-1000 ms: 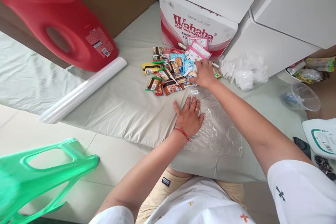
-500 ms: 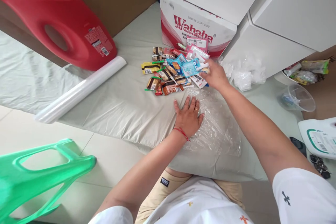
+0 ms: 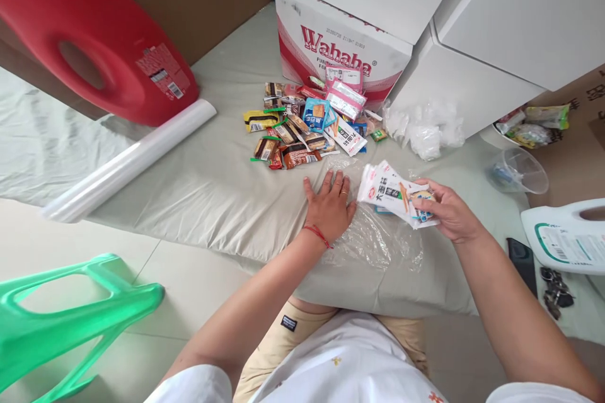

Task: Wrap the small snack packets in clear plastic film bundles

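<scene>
My right hand (image 3: 447, 209) grips several white snack packets (image 3: 390, 192) in a fanned bunch, with a bit of blue packaging showing beneath. They hang over a clear plastic bag (image 3: 378, 242) spread flat on the cloth-covered surface (image 3: 236, 201). Fingers spread, my left hand (image 3: 329, 204) presses flat at the bag's left edge. Beyond it lies a heap of wrapped snacks: brown-and-green biscuit packs (image 3: 286, 132), a yellow packet (image 3: 261, 119), a blue packet (image 3: 316, 114), pink-and-white packets (image 3: 346, 99) and another white packet (image 3: 347, 137).
A Wahaba-printed carton (image 3: 340, 44) stands behind the heap. Crumpled clear plastic (image 3: 428, 129) lies right of it. Leftward are a red jug (image 3: 155, 88), a plastic film roll (image 3: 132, 160) and a green stool (image 3: 80, 315). A clear cup (image 3: 522, 171), white bottle (image 3: 562, 239) and keys (image 3: 558, 293) sit right.
My right hand has drawn back from the heap toward the right and nearer me, carrying the packets over the plastic bag. My left hand stays flat. The view has shifted slightly.
</scene>
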Tool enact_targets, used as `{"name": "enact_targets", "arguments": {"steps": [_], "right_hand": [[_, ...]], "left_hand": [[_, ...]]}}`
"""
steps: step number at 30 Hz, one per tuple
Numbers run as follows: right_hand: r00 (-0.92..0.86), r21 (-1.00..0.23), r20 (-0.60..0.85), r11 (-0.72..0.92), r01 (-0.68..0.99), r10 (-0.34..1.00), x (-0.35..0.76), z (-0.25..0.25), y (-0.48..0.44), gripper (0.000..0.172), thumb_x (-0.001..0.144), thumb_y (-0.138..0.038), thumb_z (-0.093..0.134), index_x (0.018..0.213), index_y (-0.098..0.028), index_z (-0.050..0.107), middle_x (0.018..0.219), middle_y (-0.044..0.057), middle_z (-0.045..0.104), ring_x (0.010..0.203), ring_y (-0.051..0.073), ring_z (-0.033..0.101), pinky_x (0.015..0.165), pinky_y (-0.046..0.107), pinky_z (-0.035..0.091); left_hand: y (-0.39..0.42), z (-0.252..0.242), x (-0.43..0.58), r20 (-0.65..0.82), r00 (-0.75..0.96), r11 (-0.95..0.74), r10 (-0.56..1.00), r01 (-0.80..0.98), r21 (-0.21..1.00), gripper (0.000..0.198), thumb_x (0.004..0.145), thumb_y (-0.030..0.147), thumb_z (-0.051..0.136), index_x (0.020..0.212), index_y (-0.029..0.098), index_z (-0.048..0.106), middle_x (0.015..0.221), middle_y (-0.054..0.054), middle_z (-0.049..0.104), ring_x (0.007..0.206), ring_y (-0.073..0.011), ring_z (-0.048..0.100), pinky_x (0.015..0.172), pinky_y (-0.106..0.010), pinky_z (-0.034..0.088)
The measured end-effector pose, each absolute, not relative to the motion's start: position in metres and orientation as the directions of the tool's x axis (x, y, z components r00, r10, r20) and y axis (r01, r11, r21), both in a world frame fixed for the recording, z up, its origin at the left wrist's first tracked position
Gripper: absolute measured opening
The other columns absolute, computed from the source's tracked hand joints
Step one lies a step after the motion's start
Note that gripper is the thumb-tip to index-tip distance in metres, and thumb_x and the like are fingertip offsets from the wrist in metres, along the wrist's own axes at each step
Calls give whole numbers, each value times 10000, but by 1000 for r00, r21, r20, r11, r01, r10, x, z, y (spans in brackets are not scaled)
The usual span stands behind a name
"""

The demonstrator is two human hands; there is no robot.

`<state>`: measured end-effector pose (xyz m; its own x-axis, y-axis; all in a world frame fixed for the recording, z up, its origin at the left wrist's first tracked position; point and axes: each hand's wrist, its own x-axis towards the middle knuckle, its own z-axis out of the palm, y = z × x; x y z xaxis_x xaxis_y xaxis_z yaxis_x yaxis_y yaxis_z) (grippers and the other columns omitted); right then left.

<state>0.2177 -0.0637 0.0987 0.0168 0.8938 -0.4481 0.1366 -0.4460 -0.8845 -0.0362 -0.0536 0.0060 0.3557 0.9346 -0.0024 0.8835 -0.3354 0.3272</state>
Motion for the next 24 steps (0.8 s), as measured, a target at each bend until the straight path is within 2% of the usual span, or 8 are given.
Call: {"name": "enact_targets", "arguments": {"steps": [4, 7, 11, 14, 17, 19, 22, 24], "right_hand": [[-112, -851, -518, -498, 168, 848, 211, 94, -81, 595, 572, -451, 949, 1056, -227, 685, 878, 25, 783, 614, 184, 690, 534, 266, 511], [-110, -840, -524, -492, 227, 844, 210, 86, -80, 610, 574, -493, 933, 1050, -224, 661, 828, 6, 764, 581, 170, 656, 517, 259, 481], [-116, -821, -456, -367, 438, 882, 215, 68, -72, 539, 660, -552, 871, 1041, -231, 664, 789, -23, 731, 624, 178, 650, 562, 279, 506], [-157, -777, -274, -122, 618, 949, 219, 58, -72, 464, 758, -547, 801, 1108, -254, 720, 1069, 43, 766, 963, 264, 718, 798, 377, 590], [-158, -756, -105, 24, 654, 982, 226, 57, -78, 382, 859, -544, 712, 1134, -282, 757, 1403, 81, 661, 1314, 303, 608, 1075, 459, 513], [-86, -803, -118, -44, 595, 989, 236, 59, -84, 368, 911, -582, 642, 1081, -279, 763, 1313, 86, 709, 1235, 284, 658, 1068, 468, 526], [114, -858, -177, -210, 469, 978, 258, 60, -92, 401, 907, -640, 625, 1013, -269, 735, 970, 61, 762, 925, 249, 724, 925, 457, 601], [201, -837, -152, -234, 495, 968, 269, 60, -97, 384, 890, -641, 648, 996, -279, 720, 926, 53, 742, 891, 250, 713, 891, 456, 610]], "left_hand": [[-53, 12, -37, -35, 366, -338, 930, 890, 305, 610, 1048, 365, 267, 1625, 196, 371, 1727, -121, 277, 1615, -324, 199, 1226, -787, 38], [-53, 12, -38, -40, 364, -337, 931, 895, 292, 598, 1046, 318, 254, 1622, 215, 379, 1723, -119, 291, 1615, -308, 209, 1239, -762, 52], [-52, 6, -37, -14, 346, -329, 938, 902, 279, 597, 1050, 341, 251, 1616, 215, 394, 1715, -127, 306, 1612, -305, 224, 1246, -749, 48], [-51, 3, -37, -5, 343, -328, 939, 903, 276, 597, 1055, 347, 237, 1612, 210, 401, 1711, -129, 313, 1610, -303, 233, 1245, -751, 48], [-52, 3, -36, 8, 341, -329, 940, 901, 283, 594, 1059, 343, 223, 1606, 211, 413, 1706, -123, 324, 1607, -296, 243, 1243, -754, 51], [-52, 5, -36, 11, 336, -325, 942, 901, 287, 592, 1059, 338, 220, 1603, 211, 420, 1704, -118, 329, 1604, -296, 250, 1245, -754, 51], [-52, 6, -36, 6, 328, -315, 945, 903, 293, 590, 1055, 322, 232, 1602, 215, 424, 1703, -113, 331, 1601, -300, 260, 1250, -746, 52], [-51, 6, -36, 4, 327, -314, 945, 901, 299, 588, 1053, 313, 234, 1601, 222, 427, 1703, -108, 333, 1599, -303, 267, 1252, -744, 53]]}}
